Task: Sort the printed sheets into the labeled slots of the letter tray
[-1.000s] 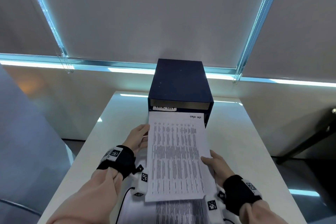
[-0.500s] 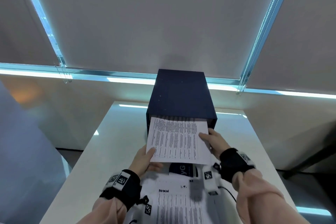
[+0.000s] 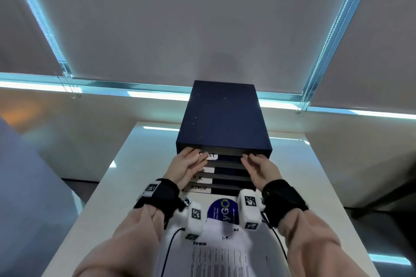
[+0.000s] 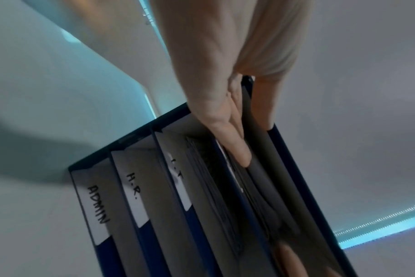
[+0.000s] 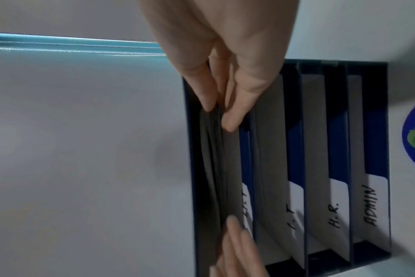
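A dark blue letter tray stands at the far middle of the white table. Its slots are labelled, from the bottom up, ADMIN, H.R. and I.T.; the top label is half covered by my left hand. My right hand is at the right end of the same top slot. Both hands have straight fingers pressing on the front edge of the sheets lying in that slot. The left fingers reach into the slot mouth. A stack of printed sheets, its top one headed ADMIN, lies near me.
A blue round sticker lies on the table between the tray and the stack. Behind the table are drawn window blinds with bead chains. The table's left and right edges drop to the floor. Cables run from my wrist cameras over the stack.
The sheet headed TASK LIST, held up in both hands, went forward into the top slot. Both hands followed it to the slot mouth and now press its edge.
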`<action>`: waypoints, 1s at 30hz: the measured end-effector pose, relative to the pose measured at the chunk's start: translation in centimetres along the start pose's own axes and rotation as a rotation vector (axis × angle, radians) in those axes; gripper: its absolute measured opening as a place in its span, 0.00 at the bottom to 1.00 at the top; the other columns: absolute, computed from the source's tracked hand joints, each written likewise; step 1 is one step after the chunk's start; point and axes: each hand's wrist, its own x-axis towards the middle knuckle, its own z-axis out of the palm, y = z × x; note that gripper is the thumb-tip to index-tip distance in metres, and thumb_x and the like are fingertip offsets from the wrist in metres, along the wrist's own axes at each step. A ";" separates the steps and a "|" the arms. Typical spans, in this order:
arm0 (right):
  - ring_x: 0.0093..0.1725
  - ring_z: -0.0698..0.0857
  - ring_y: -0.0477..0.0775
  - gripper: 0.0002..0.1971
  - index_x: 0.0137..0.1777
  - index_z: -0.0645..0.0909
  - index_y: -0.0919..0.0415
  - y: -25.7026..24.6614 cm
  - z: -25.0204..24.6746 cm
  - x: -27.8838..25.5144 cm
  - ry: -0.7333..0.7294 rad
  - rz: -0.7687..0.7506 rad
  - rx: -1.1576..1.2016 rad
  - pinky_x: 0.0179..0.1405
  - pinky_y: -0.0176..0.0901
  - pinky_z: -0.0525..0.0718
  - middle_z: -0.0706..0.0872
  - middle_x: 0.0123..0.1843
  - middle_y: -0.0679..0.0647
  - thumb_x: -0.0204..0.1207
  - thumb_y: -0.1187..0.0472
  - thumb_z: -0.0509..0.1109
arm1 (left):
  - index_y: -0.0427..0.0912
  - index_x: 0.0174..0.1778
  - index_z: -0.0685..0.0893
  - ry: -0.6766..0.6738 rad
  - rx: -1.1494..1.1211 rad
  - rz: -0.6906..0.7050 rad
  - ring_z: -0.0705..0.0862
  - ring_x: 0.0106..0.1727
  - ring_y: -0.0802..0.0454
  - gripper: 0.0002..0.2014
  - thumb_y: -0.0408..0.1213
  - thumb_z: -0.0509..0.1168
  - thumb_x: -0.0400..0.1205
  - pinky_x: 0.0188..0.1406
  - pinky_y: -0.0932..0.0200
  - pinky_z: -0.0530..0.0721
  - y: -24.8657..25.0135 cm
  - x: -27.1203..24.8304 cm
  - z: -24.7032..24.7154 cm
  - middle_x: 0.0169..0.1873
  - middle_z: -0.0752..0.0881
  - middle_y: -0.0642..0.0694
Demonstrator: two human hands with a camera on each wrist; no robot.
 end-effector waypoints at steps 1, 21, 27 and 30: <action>0.51 0.83 0.57 0.09 0.54 0.74 0.69 0.2 0.0 -0.1 -0.015 -0.017 -0.021 0.67 0.54 0.80 0.80 0.48 0.61 0.82 0.78 0.56 | 0.35 0.75 0.63 -0.008 0.019 0.004 0.83 0.62 0.38 0.22 0.23 0.56 0.85 0.61 0.45 0.83 0.1 0.0 0.0 0.68 0.75 0.36; 0.37 0.82 0.53 0.12 0.57 0.79 0.61 13.3 -17.0 -9.9 0.057 0.259 -1.177 0.35 0.40 0.79 0.82 0.43 0.55 0.74 0.69 0.69 | 0.53 0.56 0.77 0.098 1.412 -0.159 0.77 0.42 0.50 0.18 0.40 0.71 0.71 0.42 0.62 0.75 -11.9 -10.9 -12.3 0.52 0.70 0.46; 0.31 0.80 0.56 0.12 0.56 0.77 0.67 12.8 -16.8 -10.3 0.100 0.260 -1.066 0.29 0.38 0.74 0.83 0.36 0.63 0.74 0.75 0.67 | 0.55 0.35 0.74 0.073 1.457 0.062 0.76 0.36 0.55 0.11 0.37 0.68 0.75 0.31 0.67 0.67 -10.7 -11.8 -11.0 0.35 0.75 0.55; 0.34 0.80 0.57 0.21 0.63 0.73 0.69 12.4 -17.0 -10.2 0.141 0.217 -1.038 0.34 0.42 0.77 0.81 0.42 0.63 0.70 0.73 0.70 | 0.49 0.39 0.72 -0.040 1.154 0.023 0.71 0.24 0.63 0.09 0.33 0.65 0.80 0.30 0.61 0.68 -9.7 -12.5 -9.6 0.21 0.77 0.56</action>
